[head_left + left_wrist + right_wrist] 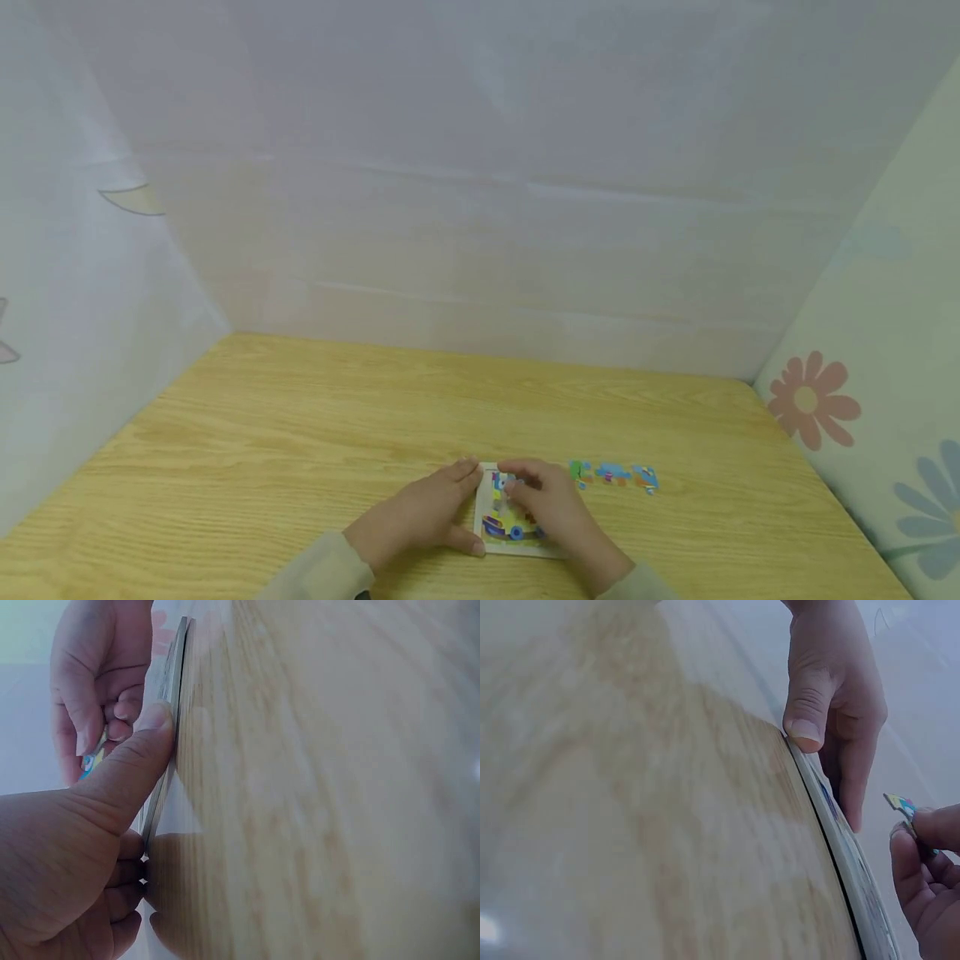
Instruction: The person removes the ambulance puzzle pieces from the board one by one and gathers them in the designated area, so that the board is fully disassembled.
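Note:
A small jigsaw puzzle board [517, 550] with a pale frame and a colourful picture lies on the table near the front. Along its left edge rests my left hand [435, 506], thumb at the near corner and fingers stretched toward the far corner. My right hand [558, 504] is over the board's right part and covers some of the picture. Between its thumb and fingertips it pinches a thin puzzle piece [902, 806], coloured yellow, blue and pink, raised off the board. The left wrist view shows the left thumb pressing the frame's edge.
Several loose puzzle pieces [613, 474] in blue, green and orange lie in a row right of the board. The wood-grain table [337, 417] meets a pale cloth wall [480, 233] at the back. A flower-printed panel [885, 333] stands along the right.

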Demonstrator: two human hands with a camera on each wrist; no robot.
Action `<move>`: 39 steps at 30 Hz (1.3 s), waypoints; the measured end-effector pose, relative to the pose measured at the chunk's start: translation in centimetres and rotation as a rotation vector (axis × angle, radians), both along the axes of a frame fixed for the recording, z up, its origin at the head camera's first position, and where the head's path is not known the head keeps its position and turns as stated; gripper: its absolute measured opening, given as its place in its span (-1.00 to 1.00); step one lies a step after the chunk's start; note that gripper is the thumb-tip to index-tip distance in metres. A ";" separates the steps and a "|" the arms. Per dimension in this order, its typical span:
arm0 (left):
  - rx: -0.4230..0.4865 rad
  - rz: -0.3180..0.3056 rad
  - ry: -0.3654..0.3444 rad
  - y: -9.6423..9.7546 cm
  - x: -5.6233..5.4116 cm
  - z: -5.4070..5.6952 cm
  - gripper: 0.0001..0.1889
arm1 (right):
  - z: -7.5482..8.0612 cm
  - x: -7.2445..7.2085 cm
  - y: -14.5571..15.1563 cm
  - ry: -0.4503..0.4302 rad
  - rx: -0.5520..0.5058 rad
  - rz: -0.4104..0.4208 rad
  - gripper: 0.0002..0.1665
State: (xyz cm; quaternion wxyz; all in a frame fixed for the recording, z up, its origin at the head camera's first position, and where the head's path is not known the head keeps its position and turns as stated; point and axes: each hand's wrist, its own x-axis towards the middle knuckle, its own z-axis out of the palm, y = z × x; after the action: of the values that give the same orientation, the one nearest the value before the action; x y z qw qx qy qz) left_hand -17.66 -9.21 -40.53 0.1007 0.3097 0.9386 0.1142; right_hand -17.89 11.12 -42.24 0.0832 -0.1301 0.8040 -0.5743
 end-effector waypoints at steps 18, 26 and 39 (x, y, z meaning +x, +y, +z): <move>0.014 0.010 -0.019 0.0 -0.1 0.1 0.03 | 1.4 0.9 1.8 -0.112 -0.161 -0.251 -0.60; 0.020 0.010 -0.031 -0.1 -0.1 0.1 0.04 | 1.4 1.2 2.6 -0.139 -0.206 -0.359 -0.71; 0.020 0.010 -0.032 -0.1 0.0 0.0 0.06 | 1.1 1.7 4.4 -0.154 -0.291 -0.450 -0.77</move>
State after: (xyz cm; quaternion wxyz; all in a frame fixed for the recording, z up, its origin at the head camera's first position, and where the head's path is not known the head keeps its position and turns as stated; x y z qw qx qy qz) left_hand -17.64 -9.30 -40.49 0.1120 0.3042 0.9372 0.1290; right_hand -16.16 15.50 -41.11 -0.0051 0.0849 0.7130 -0.6960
